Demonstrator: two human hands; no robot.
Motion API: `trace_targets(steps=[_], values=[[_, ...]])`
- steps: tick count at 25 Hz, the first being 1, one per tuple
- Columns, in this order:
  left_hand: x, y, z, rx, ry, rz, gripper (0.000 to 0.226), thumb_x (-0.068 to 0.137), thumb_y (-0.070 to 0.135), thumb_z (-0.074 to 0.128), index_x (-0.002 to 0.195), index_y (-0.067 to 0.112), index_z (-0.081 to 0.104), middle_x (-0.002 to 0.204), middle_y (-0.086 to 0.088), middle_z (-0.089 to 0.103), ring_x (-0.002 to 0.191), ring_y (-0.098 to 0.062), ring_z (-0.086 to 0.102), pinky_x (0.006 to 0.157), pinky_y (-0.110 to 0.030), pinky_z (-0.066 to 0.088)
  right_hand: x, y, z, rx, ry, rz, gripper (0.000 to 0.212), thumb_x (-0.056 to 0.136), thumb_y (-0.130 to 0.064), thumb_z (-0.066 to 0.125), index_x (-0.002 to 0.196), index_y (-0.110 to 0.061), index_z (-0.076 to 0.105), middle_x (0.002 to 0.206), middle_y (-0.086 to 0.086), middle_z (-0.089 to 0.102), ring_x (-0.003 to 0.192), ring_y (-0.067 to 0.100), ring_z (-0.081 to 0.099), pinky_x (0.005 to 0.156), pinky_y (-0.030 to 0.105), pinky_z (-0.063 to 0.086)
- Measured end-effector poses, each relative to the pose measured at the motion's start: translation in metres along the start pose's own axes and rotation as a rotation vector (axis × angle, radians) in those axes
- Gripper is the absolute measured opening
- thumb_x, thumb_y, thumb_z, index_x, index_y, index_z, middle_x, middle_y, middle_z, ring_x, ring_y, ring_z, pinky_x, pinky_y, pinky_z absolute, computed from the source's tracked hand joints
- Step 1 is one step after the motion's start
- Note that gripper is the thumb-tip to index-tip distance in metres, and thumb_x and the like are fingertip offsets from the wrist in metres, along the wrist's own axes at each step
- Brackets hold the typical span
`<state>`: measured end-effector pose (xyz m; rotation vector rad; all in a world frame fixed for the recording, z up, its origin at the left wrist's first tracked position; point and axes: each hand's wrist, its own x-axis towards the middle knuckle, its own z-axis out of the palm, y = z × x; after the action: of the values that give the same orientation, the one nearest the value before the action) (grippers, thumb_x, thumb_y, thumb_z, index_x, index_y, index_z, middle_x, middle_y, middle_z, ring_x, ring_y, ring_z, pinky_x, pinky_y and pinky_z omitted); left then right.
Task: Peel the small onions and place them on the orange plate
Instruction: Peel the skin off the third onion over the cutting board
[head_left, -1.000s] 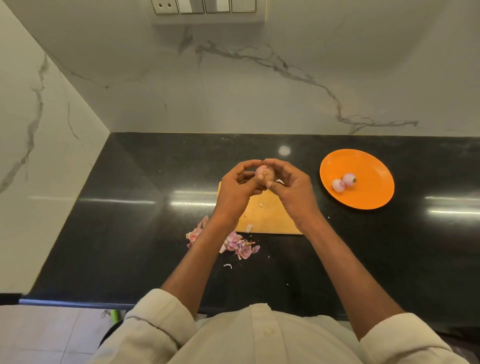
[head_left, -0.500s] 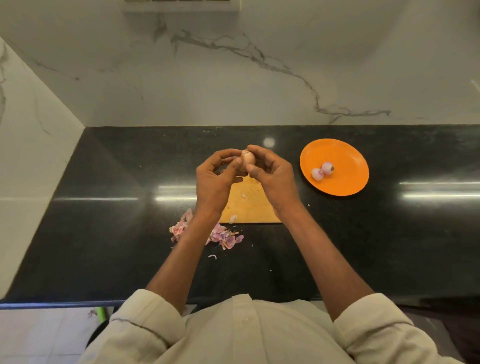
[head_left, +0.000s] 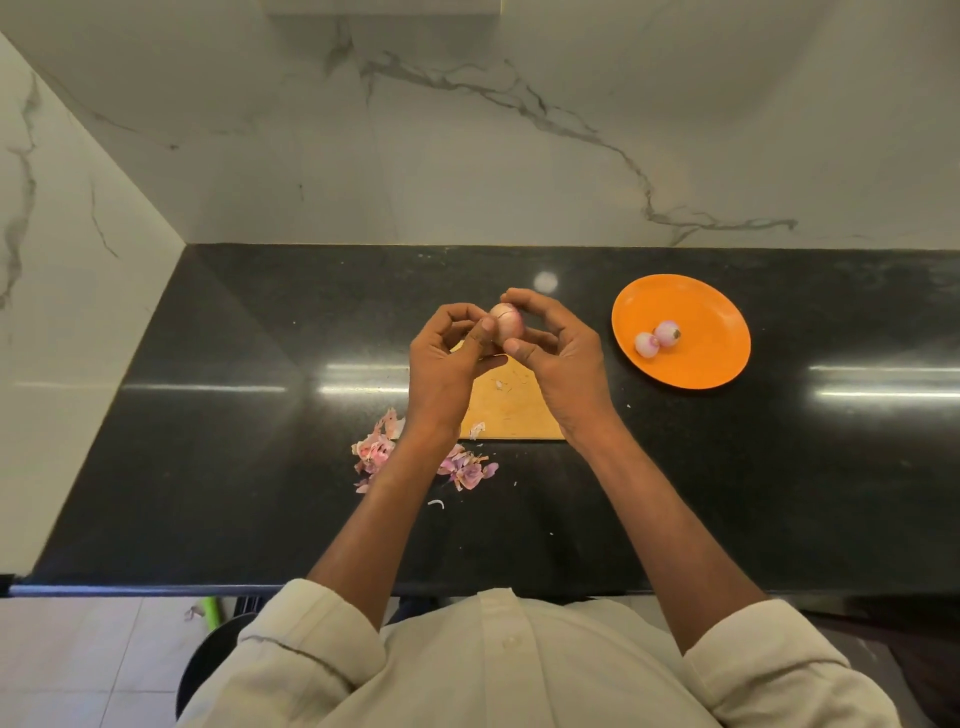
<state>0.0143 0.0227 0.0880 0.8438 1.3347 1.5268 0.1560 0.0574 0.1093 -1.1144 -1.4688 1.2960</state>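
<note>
Right now both hands meet above the far end of the wooden cutting board (head_left: 511, 410), pinching one small onion (head_left: 506, 323) between them. Left hand (head_left: 449, 364): thumb pressed on the onion's left side, other fingers curled in behind it. Right hand (head_left: 561, 358): index finger arched over the top, thumb under the onion at about 6 o'clock, so it grips the bulb from the right. Onion is pale pink; how much skin is left, can't tell.

Orange plate (head_left: 701, 364) sits at 3 o'clock from the hands, well apart from the board, on the black countertop (head_left: 234, 415). Two peeled onions (head_left: 657, 338) lie on it, touching each other, left of the plate's centre.

Pile of pink-purple onion skins (head_left: 465, 470) lies on the counter at 6 o'clock from the hands, just off the board's near-left corner, partly hidden by the left forearm. A few skin scraps are on the board itself. White marble wall (head_left: 467, 156) at 12 o'clock. Cream shirt sleeves (head_left: 311, 639) are rolled above the elbows.
</note>
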Motion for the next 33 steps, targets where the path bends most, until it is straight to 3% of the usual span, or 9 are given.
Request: trace_targets(steps=[2, 5, 9, 14, 18, 23, 30, 33], values=[[0.001, 0.001, -0.001, -0.073, 0.006, -0.078, 0.033, 0.102, 0.027, 0.072, 0.13, 0.01, 0.065, 0.123, -0.016, 0.074, 0.108, -0.033, 0.076, 0.092, -0.048, 0.064, -0.001, 0.0, 0.001, -0.058, -0.006, -0.042, 0.058, 0.09, 0.004, 0.077, 0.14, -0.022, 0.064, 0.134, -0.008, 0.069, 0.121, 0.007, 0.067, 0.093, 0.027, 0.06], [0.004, 0.0, -0.009, -0.165, -0.074, -0.118, 0.034, 0.102, 0.018, 0.071, 0.134, 0.006, 0.067, 0.128, -0.019, 0.073, 0.117, -0.039, 0.072, 0.099, -0.047, 0.06, -0.001, 0.0, 0.001, -0.079, -0.031, -0.065, 0.059, 0.09, 0.005, 0.077, 0.142, -0.019, 0.062, 0.135, -0.004, 0.068, 0.125, 0.009, 0.066, 0.099, 0.033, 0.06], [0.001, 0.003, -0.01, -0.329, -0.114, -0.192, 0.034, 0.106, 0.004, 0.06, 0.14, 0.003, 0.063, 0.136, -0.024, 0.069, 0.124, -0.04, 0.069, 0.105, -0.042, 0.06, 0.0, -0.001, 0.001, -0.024, 0.015, -0.004, 0.047, 0.093, -0.01, 0.08, 0.136, -0.021, 0.067, 0.131, -0.009, 0.071, 0.123, 0.005, 0.066, 0.103, 0.025, 0.057], [-0.003, 0.009, -0.006, -0.347, -0.057, -0.155, 0.036, 0.095, 0.014, 0.075, 0.13, 0.009, 0.066, 0.134, -0.024, 0.069, 0.122, -0.039, 0.072, 0.098, -0.04, 0.064, 0.0, 0.004, 0.003, -0.067, 0.049, 0.031, 0.04, 0.093, -0.016, 0.079, 0.132, -0.024, 0.072, 0.125, -0.012, 0.074, 0.116, 0.003, 0.068, 0.1, 0.027, 0.057], [-0.003, 0.011, -0.005, -0.307, -0.028, -0.167, 0.026, 0.102, 0.007, 0.069, 0.128, 0.008, 0.07, 0.127, -0.018, 0.075, 0.117, -0.037, 0.075, 0.094, -0.04, 0.065, 0.001, 0.002, 0.001, -0.05, 0.056, 0.027, 0.039, 0.091, -0.014, 0.081, 0.126, -0.028, 0.075, 0.123, -0.015, 0.074, 0.112, 0.0, 0.068, 0.093, 0.022, 0.054], [-0.003, 0.017, -0.005, -0.151, -0.055, -0.134, 0.032, 0.1, 0.011, 0.074, 0.131, 0.007, 0.069, 0.122, -0.015, 0.077, 0.114, -0.033, 0.076, 0.099, -0.05, 0.063, -0.001, 0.002, 0.002, -0.039, 0.062, 0.015, 0.041, 0.09, -0.01, 0.081, 0.127, -0.026, 0.075, 0.122, -0.012, 0.075, 0.112, 0.003, 0.069, 0.087, 0.013, 0.051], [0.007, 0.026, 0.0, 0.35, -0.105, 0.067, 0.013, 0.105, 0.016, 0.066, 0.112, 0.01, 0.057, 0.107, -0.015, 0.074, 0.092, -0.025, 0.079, 0.075, -0.048, 0.069, 0.001, -0.004, 0.002, 0.007, 0.028, -0.021, 0.039, 0.09, -0.007, 0.081, 0.123, -0.025, 0.076, 0.112, -0.024, 0.075, 0.109, -0.002, 0.071, 0.08, 0.014, 0.057], [0.01, 0.026, 0.0, 0.509, -0.122, 0.146, 0.015, 0.107, 0.02, 0.063, 0.11, 0.011, 0.052, 0.104, -0.012, 0.072, 0.087, -0.021, 0.078, 0.074, -0.043, 0.069, 0.003, -0.002, -0.001, 0.001, 0.026, -0.025, 0.04, 0.089, -0.006, 0.081, 0.126, -0.021, 0.076, 0.114, -0.022, 0.075, 0.107, -0.003, 0.071, 0.08, 0.012, 0.056]])
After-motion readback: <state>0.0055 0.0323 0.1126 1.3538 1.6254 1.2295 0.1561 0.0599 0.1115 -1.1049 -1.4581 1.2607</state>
